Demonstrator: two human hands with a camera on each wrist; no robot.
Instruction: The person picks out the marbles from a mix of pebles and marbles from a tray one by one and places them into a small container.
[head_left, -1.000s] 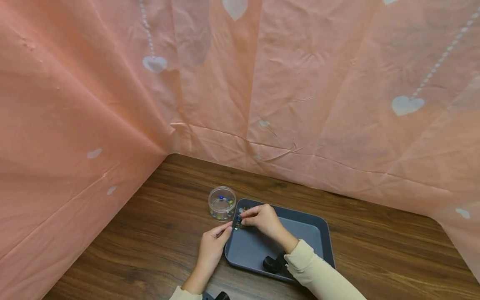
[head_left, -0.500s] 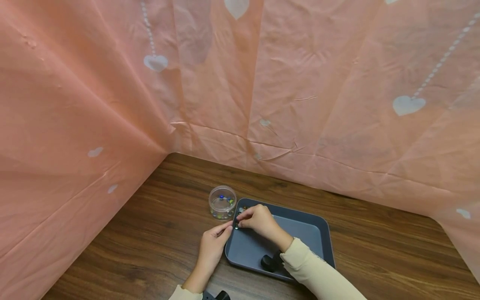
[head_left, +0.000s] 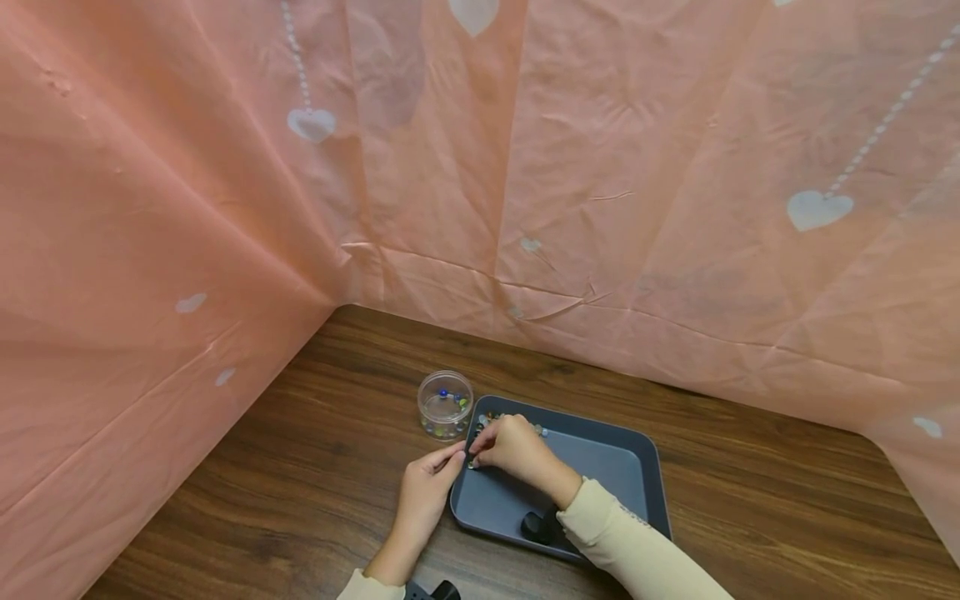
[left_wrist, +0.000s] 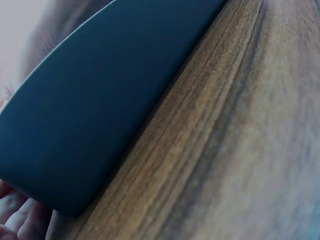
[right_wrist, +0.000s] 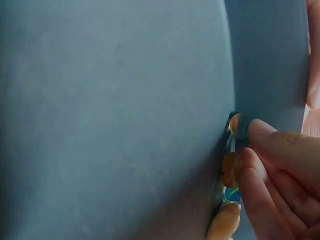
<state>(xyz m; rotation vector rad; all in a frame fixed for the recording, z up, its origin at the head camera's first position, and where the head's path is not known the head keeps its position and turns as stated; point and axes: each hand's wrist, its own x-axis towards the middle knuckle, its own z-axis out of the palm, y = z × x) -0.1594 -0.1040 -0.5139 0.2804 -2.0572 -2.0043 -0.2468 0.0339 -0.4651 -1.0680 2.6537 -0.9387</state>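
Note:
Along the left inner wall of a grey tray (head_left: pixel 480 504) lies a row of glass marbles (head_left: pixel 483 420). My right hand (head_left: pixel 517 450) reaches over the tray with its fingertips down at this row. In the right wrist view, its thumb (right_wrist: pixel 261 131) presses a clear marble with an orange swirl (right_wrist: pixel 240 125). The curled index finger touches an amber marble (right_wrist: pixel 231 169) beside it, and a blue-green one (right_wrist: pixel 232 193) shows below. My left hand (head_left: pixel 423 496) rests its fairly straight thumb and forefinger against the outside of the tray's left rim; its other fingers are mostly hidden.
A round clear plastic jar (head_left: pixel 445 407) with several marbles in it stands behind my left hand, close to the tray's far-left corner. The wooden table (head_left: pixel 300 467) meets pink curtains (head_left: pixel 600 208) at its back and left.
My right hand has moved a little towards me along the tray's left wall, and the nearest marble has shifted slightly the same way. More marbles show behind it. My left hand has stayed put.

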